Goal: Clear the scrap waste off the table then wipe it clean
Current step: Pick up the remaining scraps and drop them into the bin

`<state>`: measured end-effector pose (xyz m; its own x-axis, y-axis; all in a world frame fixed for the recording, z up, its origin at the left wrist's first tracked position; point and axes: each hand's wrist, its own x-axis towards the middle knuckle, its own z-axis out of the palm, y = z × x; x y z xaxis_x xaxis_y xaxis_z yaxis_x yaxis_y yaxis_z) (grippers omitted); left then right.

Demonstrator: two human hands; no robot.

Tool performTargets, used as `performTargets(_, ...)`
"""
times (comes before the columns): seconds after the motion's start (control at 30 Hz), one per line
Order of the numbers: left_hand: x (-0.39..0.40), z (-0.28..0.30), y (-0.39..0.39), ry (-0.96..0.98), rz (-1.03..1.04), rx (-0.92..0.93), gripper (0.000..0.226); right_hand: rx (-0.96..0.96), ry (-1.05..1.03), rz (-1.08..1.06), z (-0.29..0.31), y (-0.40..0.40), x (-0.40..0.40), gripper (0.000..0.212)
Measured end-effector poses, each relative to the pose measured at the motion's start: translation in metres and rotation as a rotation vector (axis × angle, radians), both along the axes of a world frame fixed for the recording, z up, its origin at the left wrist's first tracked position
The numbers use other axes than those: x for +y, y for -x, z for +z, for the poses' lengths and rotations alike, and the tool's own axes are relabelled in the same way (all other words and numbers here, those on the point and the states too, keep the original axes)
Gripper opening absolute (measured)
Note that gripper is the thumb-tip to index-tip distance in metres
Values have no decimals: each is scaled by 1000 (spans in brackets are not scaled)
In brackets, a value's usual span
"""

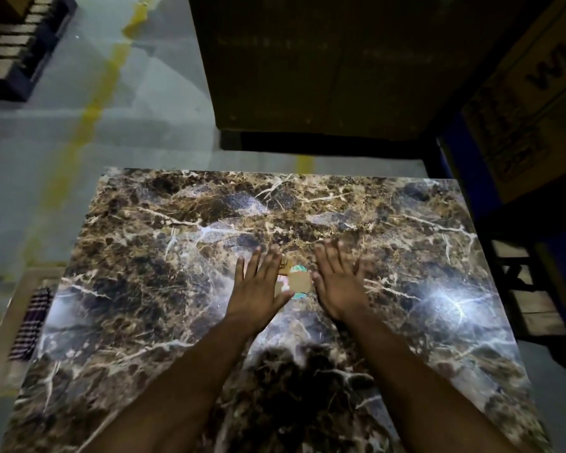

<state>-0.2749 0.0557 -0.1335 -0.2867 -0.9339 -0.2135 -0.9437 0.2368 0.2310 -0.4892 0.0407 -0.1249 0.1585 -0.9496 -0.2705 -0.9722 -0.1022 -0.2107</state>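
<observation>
Head view: my left hand [258,286] and right hand [335,282] lie flat on the table [144,256], fingers straight and a bit spread, palms down, holding nothing. The scrap [297,280] sits between them near the table's middle: small brown cardboard bits w/ a pale teal/pink printed piece poking out. My left thumb touches or just overlaps its left edge; the right hand's inner edge is just beside its right edge, contact or not I can't tell.

Handling, my guess: light, thin, flat, fairly stiff card; not fragile. The table looks glossy, so bits should slide easily but lie too flat to pinch from above. Best to squeeze the pile from both sides, or slide it to the table edge and catch it there.

Orientation: blurry, but the pile reads as a stack running roughly away from me, long axis approx near-to-far; no clear "front".

A checked cloth [30,322] lies off the table's left side, prob. for the wipe.
</observation>
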Motion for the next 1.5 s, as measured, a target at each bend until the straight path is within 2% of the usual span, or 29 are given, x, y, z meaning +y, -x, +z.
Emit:
performTargets(0.07, 6, -1, 11, 37, 37, 33, 80, -40, 7, 49, 2, -12, 10, 57)
performTargets(0.2, 17, 3, 23, 36, 116, 217, 63, -299, 29, -5, 5, -17, 27, 54)
performTargets(0.27, 21, 3, 29, 64, 180, 320, 54, -311, 26, 34, 1, -23, 31, 55)
performTargets(0.33, 26, 1, 41, 96, 313, 496, 46, -335, 35, 42, -3, -33, 32, 55)
performTargets(0.47, 28, 8, 62, 91, 677, 958, 40, -478, 85, -114, -6, -58, 32, 64)
performTargets(0.53, 27, 11, 65, 53, 769, 1149, 43, -495, 113, -146, -12, -66, 31, 67)
performTargets(0.6, 25, 10, 64, -21, 770, 1350, 48, -459, 92, -115, -16, -69, 31, 70)
performTargets(0.7, 23, 7, 53, -90, 766, 1476, 50, -336, 20, 49, -13, -64, 37, 75)
performTargets(0.83, 28, 15, 31, -148, 742, 1489, 51, -136, 80, 217, -15, -55, 49, 70)
performTargets(0.97, 39, 19, 19, -223, 699, 1440, 43, -52, 287, 225, -13, -62, 57, 37)
performTargets(1.1, 53, 20, 12, -231, 701, 1396, 30, -12, 388, 180, -15, -65, 62, 23)
performTargets(1.27, 64, 24, 11, -237, 645, 1260, 28, -25, 473, 181, -18, -66, 64, 16)
performTargets(1.37, 68, 21, 12, -239, 561, 1161, 33, -19, 468, 182, -22, -66, 64, 24)
performTargets(1.5, 75, 18, 10, -130, 445, 941, 33, -16, 461, 155, -25, -67, 71, 21)
